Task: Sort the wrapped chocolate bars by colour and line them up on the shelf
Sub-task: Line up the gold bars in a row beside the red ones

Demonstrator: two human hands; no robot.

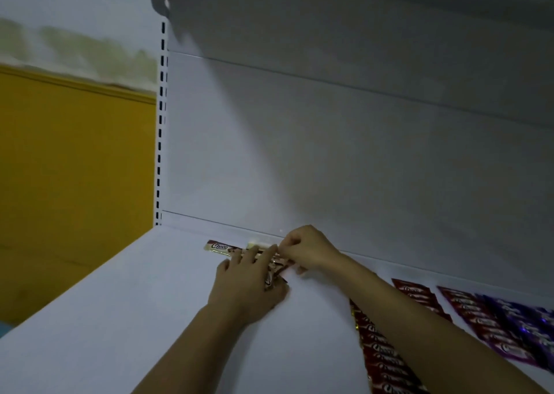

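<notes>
Your left hand (248,282) lies flat, fingers straight and slightly spread, pressing on the pale Choco bars (220,247). Your right hand (310,248), close beside it, has its fingers curled and pinches the right end of the same bars.

Left to right:
- Yellow wall (75,169), then slotted upright (160,124).
- White shelf (150,303); the pale bars lie at its far edge, along the back panel (299,154). One sticks out left of the left hand, label readable. Count under the hands: cannot tell.
- Red bars (380,354) in a long row, partly under your right forearm.
- Second red group (418,296), farther back.
- Magenta row (479,318).
- Purple bars (527,324) at the right edge.
</notes>
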